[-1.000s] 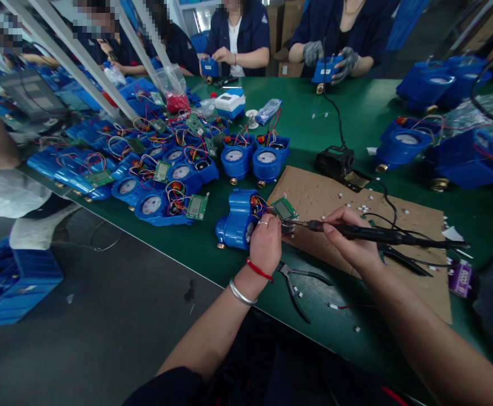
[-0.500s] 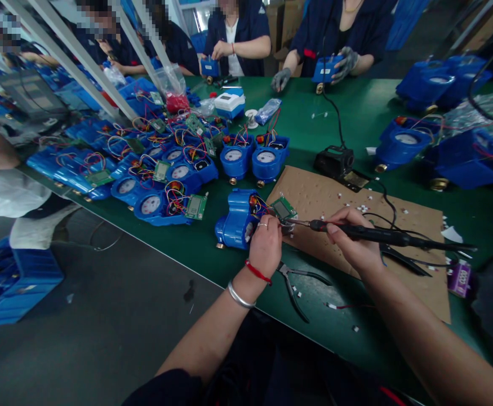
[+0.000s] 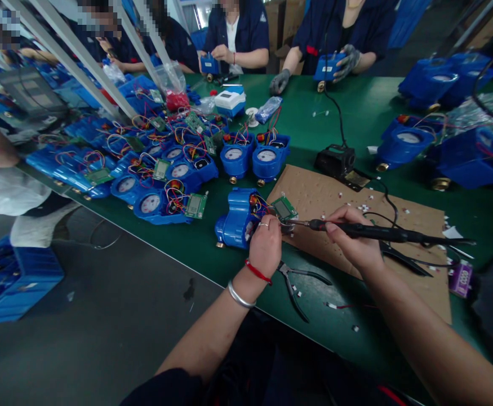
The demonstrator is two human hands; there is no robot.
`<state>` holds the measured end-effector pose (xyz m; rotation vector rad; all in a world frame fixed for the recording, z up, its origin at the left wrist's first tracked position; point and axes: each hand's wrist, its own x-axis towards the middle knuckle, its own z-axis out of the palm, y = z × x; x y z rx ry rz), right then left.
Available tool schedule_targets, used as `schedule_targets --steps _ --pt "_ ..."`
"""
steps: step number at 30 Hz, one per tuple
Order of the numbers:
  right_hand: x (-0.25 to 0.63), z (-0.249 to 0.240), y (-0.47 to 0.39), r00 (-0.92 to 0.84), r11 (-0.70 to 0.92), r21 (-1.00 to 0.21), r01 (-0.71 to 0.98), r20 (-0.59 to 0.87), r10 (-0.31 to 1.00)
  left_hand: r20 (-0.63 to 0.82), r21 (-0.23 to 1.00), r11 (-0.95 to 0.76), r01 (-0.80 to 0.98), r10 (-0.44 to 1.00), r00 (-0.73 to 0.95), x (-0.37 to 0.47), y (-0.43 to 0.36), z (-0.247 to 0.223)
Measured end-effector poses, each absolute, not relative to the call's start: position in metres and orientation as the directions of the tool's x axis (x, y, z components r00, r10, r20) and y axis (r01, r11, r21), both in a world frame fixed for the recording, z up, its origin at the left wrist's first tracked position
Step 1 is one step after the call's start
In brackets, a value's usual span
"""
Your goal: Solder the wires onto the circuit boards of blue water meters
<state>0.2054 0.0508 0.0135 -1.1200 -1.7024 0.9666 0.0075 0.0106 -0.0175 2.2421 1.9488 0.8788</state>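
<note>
My right hand [image 3: 354, 237] grips a black soldering iron [image 3: 377, 232], its tip pointing left at the fingertips of my left hand [image 3: 265, 242]. Those left fingers are pinched together beside a blue water meter [image 3: 236, 221] lying on its side; what they hold is hidden, perhaps thin wires. Coloured wires run from the meter to a green circuit board [image 3: 283, 207] with a small display, just beyond the iron's tip. Pliers [image 3: 291, 276] with dark handles lie spread on the table just right of my left wrist.
A cardboard sheet [image 3: 415, 282] with small white connectors lies under my right hand. The black soldering stand [image 3: 337, 160] is at its far edge. Several wired blue meters [image 3: 151, 204] crowd the left; more stand at right. Co-workers sit opposite, one wearing grey gloves [image 3: 279, 82].
My hands, the soldering iron and the meter stay almost still. Across the table, a co-worker's gloved hand has shifted slightly.
</note>
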Motion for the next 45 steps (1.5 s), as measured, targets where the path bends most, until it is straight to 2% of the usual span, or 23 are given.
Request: schedule_targets --steps 8,15,35,41,45 --pt "0.204 0.012 0.051 -0.228 0.285 -0.914 0.288 0.223 0.948 0.372 0.369 -0.201 0.907 0.927 0.054 0.007 0.008 -0.016" --pt "0.205 0.009 0.052 -0.202 0.268 -0.931 0.247 0.221 0.954 0.363 0.400 -0.203 0.894 0.931 0.049 0.008 0.007 -0.015" --pt "0.203 0.021 0.051 -0.260 0.273 -0.900 0.341 0.190 0.947 0.345 0.375 -0.213 0.902 0.936 0.078 0.007 0.008 -0.012" --pt "0.205 0.017 0.052 -0.276 0.292 -0.898 0.330 0.204 0.939 0.318 0.387 -0.234 0.892 0.942 0.109 0.007 0.004 -0.008" --pt "0.208 0.009 0.053 -0.260 0.269 -0.926 0.265 0.200 0.945 0.307 0.378 -0.234 0.896 0.944 0.118 0.007 0.002 -0.006"
